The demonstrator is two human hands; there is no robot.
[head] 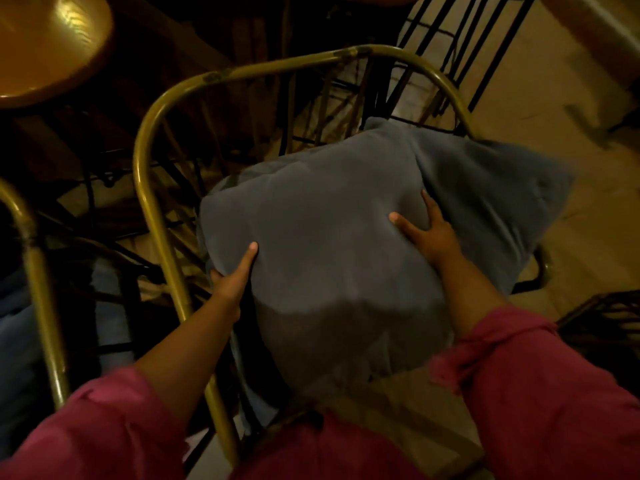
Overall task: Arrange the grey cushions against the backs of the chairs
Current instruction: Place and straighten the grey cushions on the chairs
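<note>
A large grey cushion (pixel 325 237) lies inside a chair with a curved brass-coloured frame (pixel 263 69) and thin spindles. My left hand (pixel 232 278) grips the cushion's left edge, thumb on top and fingers hidden underneath. My right hand (pixel 427 233) presses flat on the cushion's upper right part, fingers spread and denting the fabric. The cushion's right corner (pixel 512 188) sticks out past the frame. Pink sleeves cover both forearms.
Another brass chair frame (pixel 38 278) stands at the left with bluish-grey fabric (pixel 14 327) behind it. A round wooden table top (pixel 45 46) is at the upper left. Black metal chair legs (pixel 460 39) rise at the top. Pale floor (pixel 571 133) lies to the right.
</note>
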